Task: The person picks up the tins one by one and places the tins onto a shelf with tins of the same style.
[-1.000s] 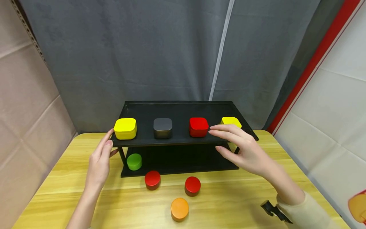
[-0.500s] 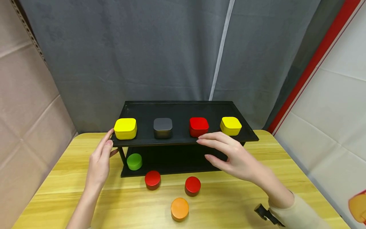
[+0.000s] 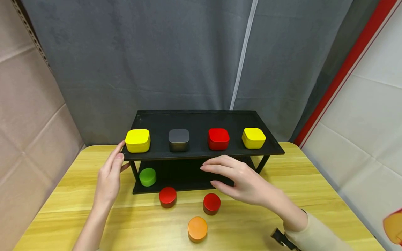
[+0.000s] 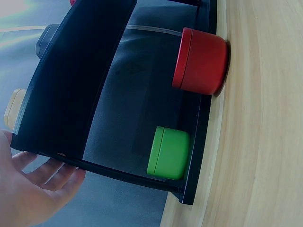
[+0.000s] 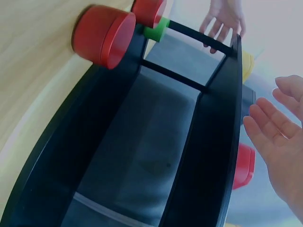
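A black two-tier rack [image 3: 194, 122] stands on the wooden table. My left hand [image 3: 108, 179] holds the left front corner of its upper tier, fingertips along the side edge in the left wrist view. Thumb and fingers of my right hand [image 3: 240, 177] are spread apart around nothing, in front of the rack's lower right part. Below its fingertips is a round red tin [image 3: 211, 204]. Another round red tin [image 3: 168, 197] and an orange one [image 3: 197, 229] stand on the table. On the lower tier's left end sits a round green tin [image 3: 147, 177].
Along the upper tier's front stand square tins: yellow [image 3: 137, 141], dark grey [image 3: 179, 140], red [image 3: 218, 139] and yellow [image 3: 253, 138]. A grey curtain [image 3: 157, 62] hangs behind the table, with pale walls [image 3: 31, 139] at both sides.
My right hand has moved left and down, from beside the square red tin to below the upper tier's front edge, uncovering the right yellow tin. My left hand stays at the corner.
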`<state>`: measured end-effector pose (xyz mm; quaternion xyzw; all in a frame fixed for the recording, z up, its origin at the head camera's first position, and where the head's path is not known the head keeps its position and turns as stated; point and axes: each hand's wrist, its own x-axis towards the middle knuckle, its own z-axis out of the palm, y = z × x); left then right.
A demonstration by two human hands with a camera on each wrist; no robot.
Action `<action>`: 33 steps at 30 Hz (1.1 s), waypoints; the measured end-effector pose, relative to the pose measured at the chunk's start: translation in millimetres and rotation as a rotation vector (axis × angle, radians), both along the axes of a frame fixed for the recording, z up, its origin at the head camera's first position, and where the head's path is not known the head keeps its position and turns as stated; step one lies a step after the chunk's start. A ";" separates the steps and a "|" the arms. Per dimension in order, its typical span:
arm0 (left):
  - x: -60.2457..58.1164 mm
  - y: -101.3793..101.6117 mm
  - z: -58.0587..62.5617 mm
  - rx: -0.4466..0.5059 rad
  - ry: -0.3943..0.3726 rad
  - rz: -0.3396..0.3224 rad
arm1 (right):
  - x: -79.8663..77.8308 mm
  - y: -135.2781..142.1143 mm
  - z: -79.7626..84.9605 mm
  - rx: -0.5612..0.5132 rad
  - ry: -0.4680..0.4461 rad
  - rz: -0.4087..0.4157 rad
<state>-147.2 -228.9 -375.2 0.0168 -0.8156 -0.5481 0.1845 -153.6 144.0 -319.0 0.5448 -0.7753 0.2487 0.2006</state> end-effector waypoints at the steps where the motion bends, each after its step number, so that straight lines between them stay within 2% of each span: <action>1: 0.1 0.1 -0.1 -0.001 0.000 0.001 | 0.0 -1.7 -1.0 0.006 -0.004 0.004; 12: -0.6 0.1 -0.6 -0.001 -0.007 -0.007 | 0.3 -18.6 -10.2 0.122 -0.086 0.014; 22: -0.4 -0.8 -0.3 0.005 -0.001 -0.009 | -2.3 -43.0 -17.7 0.280 -0.217 0.016; 33: -0.1 -1.1 0.2 -0.003 0.001 -0.011 | -11.3 -72.4 -25.6 0.423 -0.259 0.027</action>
